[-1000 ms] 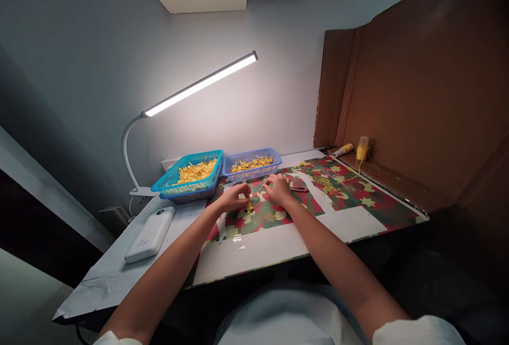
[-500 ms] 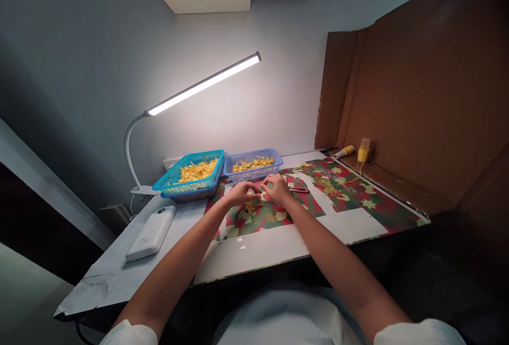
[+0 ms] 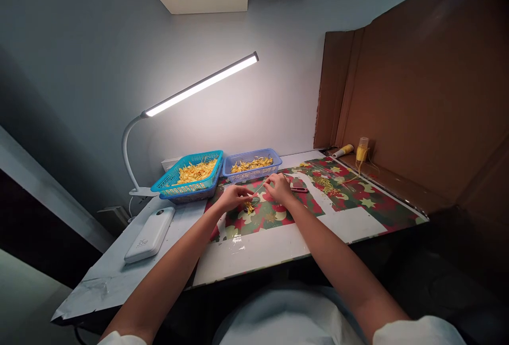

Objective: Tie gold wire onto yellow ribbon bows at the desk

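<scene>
Lamplit, the bench [image 3: 254,257] carries a small yellow piece [image 3: 249,209] just nearside of the left hand [image 3: 235,196], the closer hand. Between them, a thin strand [image 3: 260,186] slants rightward and away into the right hand [image 3: 279,188], which pinches it; whether the left grips it, I cannot tell.

Between the forearms [image 3: 186,252], the worktop [image 3: 254,255] lies open at its front edge; left hand [image 3: 234,198], right hand [image 3: 279,188] and baskets [image 3: 170,179] obstruct further back.
</scene>
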Available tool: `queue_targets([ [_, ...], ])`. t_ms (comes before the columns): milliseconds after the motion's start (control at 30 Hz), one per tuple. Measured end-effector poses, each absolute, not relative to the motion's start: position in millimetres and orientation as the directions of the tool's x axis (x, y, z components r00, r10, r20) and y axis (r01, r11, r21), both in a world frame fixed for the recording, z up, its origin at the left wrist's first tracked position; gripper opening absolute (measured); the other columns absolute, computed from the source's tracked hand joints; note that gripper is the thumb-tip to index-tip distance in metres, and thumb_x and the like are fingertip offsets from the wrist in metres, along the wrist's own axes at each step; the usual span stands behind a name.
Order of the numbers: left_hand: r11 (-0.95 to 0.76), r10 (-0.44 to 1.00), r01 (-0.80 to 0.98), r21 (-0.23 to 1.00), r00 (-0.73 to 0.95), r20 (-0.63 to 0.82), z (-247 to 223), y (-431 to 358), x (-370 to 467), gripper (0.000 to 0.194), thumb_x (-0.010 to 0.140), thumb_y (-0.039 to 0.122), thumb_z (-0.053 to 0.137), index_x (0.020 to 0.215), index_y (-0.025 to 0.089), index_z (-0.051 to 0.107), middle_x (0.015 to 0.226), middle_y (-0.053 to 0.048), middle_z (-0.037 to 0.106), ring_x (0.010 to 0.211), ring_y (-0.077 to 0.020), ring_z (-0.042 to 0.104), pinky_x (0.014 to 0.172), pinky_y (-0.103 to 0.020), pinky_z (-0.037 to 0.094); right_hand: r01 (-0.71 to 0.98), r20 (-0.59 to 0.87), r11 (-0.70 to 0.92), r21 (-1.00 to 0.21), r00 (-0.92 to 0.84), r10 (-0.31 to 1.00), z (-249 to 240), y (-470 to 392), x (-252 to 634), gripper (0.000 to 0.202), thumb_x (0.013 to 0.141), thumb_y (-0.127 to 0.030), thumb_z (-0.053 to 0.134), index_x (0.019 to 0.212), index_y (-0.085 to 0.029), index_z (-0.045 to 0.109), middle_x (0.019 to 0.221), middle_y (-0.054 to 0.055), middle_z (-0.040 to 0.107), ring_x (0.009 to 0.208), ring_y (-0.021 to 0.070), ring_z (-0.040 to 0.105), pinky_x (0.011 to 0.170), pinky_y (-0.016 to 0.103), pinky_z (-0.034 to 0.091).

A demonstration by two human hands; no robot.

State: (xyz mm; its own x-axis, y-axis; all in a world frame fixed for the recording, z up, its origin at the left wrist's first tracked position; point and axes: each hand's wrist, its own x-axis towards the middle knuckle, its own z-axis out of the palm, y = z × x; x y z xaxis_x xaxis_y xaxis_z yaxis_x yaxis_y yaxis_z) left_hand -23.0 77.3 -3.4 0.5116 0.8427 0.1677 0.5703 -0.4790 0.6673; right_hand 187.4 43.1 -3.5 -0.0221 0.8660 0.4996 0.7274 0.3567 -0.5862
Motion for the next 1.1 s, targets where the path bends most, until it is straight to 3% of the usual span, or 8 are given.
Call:
queue_targets([
  [400, -0.467, 0.829, 0.466, 0.751, 0.527, 0.188, -13, 68, -28, 0.039, 0.07, 0.046, 0.067, 0.094, 0.016, 0.065, 0.071, -0.003, 0.07, 0.062, -0.0159, 0.063, 0.055, -0.023, 0.045, 0.771, 0.476, 0.276, -0.573, 0.039, 0.879, -4, 46, 192, 0.017, 0.083, -0.025, 0.054, 0.07, -0.02, 0.064, 0.09, 0.003, 0.067, 0.094, 0.0203, 0.051, 0.084, 0.036, 0.03],
  [500, -0.449, 0.835, 0.451, 0.772, 0.518, 0.183, -14, 68, -27, 0.04, 0.069, 0.047, 0.068, 0.095, 0.016, 0.064, 0.071, -0.004, 0.07, 0.064, -0.0164, 0.064, 0.056, -0.023, 0.046, 0.802, 0.464, 0.238, -0.547, 0.053, 0.884, -4, 43, 191, 0.011, 0.079, -0.024, 0.058, 0.086, -0.022, 0.067, 0.101, 0.004, 0.065, 0.1, 0.0231, 0.048, 0.085, 0.038, 0.031],
  [600, -0.427, 0.844, 0.443, 0.788, 0.508, 0.172, -14, 65, -25, 0.041, 0.068, 0.047, 0.069, 0.094, 0.016, 0.06, 0.07, -0.003, 0.07, 0.062, -0.0154, 0.064, 0.054, -0.023, 0.045, 0.795, 0.523, 0.337, -0.505, -0.029, 0.852, -4, 38, 184, 0.026, 0.077, -0.024, 0.06, 0.103, -0.025, 0.065, 0.11, 0.004, 0.061, 0.104, 0.0237, 0.046, 0.086, 0.038, 0.032],
  [767, -0.403, 0.847, 0.394, 0.826, 0.503, 0.174, -13, 61, -22, 0.044, 0.066, 0.048, 0.071, 0.091, 0.019, 0.049, 0.068, 0.0, 0.069, 0.057, -0.0133, 0.062, 0.051, -0.02, 0.042, 0.735, 0.486, 0.538, -0.412, -0.322, 0.812, -12, 32, 166, 0.015, 0.081, -0.03, 0.061, 0.092, -0.026, 0.07, 0.111, 0.004, 0.059, 0.106, 0.0233, 0.043, 0.09, 0.041, 0.029],
  [1100, -0.379, 0.846, 0.337, 0.862, 0.504, 0.175, -17, 61, -22, 0.046, 0.065, 0.046, 0.073, 0.087, 0.019, 0.044, 0.068, -0.001, 0.069, 0.054, -0.0125, 0.06, 0.049, -0.02, 0.041, 0.75, 0.416, 0.518, -0.411, -0.352, 0.839, -15, 33, 163, 0.01, 0.082, -0.024, 0.06, 0.078, -0.021, 0.069, 0.104, 0.005, 0.061, 0.103, 0.0228, 0.044, 0.087, 0.041, 0.029],
])
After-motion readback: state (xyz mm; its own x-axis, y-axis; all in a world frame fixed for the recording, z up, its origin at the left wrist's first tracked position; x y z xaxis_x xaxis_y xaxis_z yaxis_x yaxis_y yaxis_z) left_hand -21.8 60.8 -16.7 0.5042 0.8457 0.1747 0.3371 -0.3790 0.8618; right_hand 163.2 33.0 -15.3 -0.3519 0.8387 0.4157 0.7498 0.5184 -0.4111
